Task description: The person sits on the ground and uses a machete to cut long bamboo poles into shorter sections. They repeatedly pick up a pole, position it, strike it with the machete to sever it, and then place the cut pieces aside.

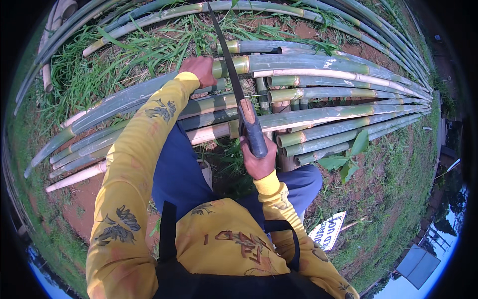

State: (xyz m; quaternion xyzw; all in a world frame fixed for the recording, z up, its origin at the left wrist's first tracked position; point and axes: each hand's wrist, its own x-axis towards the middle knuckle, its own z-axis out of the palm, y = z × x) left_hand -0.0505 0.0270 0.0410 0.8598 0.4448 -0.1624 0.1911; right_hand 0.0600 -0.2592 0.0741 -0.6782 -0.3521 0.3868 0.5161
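Observation:
My right hand (260,158) is wrapped round the dark handle of a hand saw (230,62). Its long, narrow blade points away from me and crosses a thick green bamboo pole (308,63) near a pale joint. To the left of the blade, my left hand (199,71) grips that same pole, its fingers partly hidden on the far side. Whether the teeth have bitten into the pole I cannot tell. More cut bamboo poles (323,115) lie side by side nearer to me, some passing under the saw.
Long bamboo poles (269,7) stretch across the far side. Grass (164,42) grows between the stacks. A leafy green plant (348,158) stands by the near poles at the right. A white printed sign (327,230) lies beside me, lower right.

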